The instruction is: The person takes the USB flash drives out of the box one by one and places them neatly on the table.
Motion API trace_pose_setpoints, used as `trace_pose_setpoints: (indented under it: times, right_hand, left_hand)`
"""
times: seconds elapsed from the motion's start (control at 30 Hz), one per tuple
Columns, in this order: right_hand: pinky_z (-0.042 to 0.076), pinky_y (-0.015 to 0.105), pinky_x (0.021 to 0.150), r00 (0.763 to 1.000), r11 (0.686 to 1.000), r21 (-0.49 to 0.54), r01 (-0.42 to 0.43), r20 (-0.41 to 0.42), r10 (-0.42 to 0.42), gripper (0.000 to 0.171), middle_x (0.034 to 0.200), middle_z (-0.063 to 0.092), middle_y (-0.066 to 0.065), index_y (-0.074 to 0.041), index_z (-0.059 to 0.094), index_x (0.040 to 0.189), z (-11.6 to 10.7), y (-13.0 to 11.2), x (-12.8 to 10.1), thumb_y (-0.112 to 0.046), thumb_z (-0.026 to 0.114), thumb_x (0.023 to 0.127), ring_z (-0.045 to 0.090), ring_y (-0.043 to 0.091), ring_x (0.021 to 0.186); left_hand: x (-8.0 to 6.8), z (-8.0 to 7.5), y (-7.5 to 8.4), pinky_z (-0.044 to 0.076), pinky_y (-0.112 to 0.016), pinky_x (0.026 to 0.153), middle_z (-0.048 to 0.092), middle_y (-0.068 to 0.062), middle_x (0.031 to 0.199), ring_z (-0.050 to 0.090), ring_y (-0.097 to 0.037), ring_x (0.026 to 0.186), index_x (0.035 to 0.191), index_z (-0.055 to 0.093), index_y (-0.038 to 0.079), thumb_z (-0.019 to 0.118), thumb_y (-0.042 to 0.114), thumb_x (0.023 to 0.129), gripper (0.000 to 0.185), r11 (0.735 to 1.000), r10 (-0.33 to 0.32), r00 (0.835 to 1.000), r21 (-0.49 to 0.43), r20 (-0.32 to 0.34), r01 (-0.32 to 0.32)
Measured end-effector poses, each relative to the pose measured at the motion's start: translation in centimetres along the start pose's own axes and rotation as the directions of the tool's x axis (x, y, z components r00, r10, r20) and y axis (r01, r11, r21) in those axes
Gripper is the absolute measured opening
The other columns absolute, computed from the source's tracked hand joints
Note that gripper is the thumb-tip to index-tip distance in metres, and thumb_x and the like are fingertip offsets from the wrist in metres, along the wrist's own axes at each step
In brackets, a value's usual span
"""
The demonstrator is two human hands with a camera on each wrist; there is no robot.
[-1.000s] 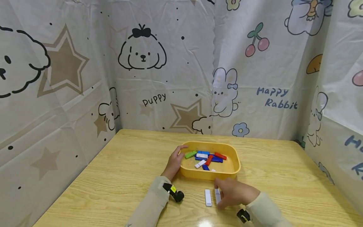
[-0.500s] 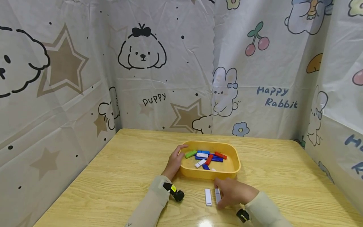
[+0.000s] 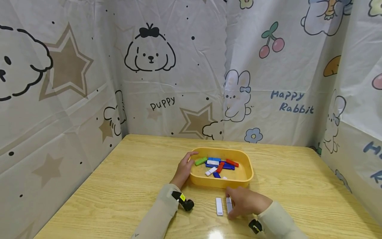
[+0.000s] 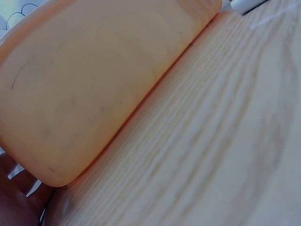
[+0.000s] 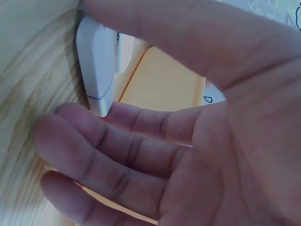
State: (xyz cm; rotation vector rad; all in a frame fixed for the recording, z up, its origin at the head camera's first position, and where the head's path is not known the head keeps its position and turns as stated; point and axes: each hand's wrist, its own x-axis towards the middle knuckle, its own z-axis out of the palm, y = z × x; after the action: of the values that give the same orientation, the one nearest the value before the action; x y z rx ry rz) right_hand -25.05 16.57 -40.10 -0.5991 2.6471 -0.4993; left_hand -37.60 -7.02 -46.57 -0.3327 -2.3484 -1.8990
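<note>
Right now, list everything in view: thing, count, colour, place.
Tray: one, yellow, middle of the table.
Small blocks in the tray: about nine, green, blue, white, red, lying loose and partly overlapping.
Blocks on the table: two, white, side by side in front of the tray; one lies free, the other is under the right fingers.
Table: one, light wood.
Backdrop: printed cartoon sheets, white, around the table.
Left hand: grips the tray's left rim.
Right hand: touches the right-hand white block.
</note>
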Motion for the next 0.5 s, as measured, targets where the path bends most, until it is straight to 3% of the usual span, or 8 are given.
trace_pose_setpoints:
  times: [0.2,0.5]
  right_hand:
    - [0.037,0.031,0.058,1.0,1.0,-0.009,-0.01,-0.002,0.01,0.045,0.074,0.052,0.001,-0.015,0.055,0.102,0.03,0.04,0.09,-0.024,0.085,0.07,0.048,0.017,0.064]
    - [0.038,0.033,0.059,0.998,0.998,-0.01,-0.07,0.011,0.07,0.044,0.075,0.053,0.002,-0.016,0.056,0.103,-0.17,-0.24,-0.04,-0.026,0.084,0.071,0.049,0.019,0.066]
  left_hand:
    - [-0.32,0.13,-0.03,0.029,-0.049,0.109,0.042,-0.008,0.147,0.032,-0.027,0.138,0.13,0.056,0.014,0.042,0.01,0.095,0.037,1.0,0.004,1.0,-0.021,-0.017,-0.005]
    - [-0.42,0.19,0.07,0.028,-0.049,0.109,0.044,-0.009,0.146,0.033,-0.028,0.138,0.128,0.057,0.012,0.042,0.009,0.094,0.037,1.0,0.025,0.999,-0.018,-0.026,-0.025]
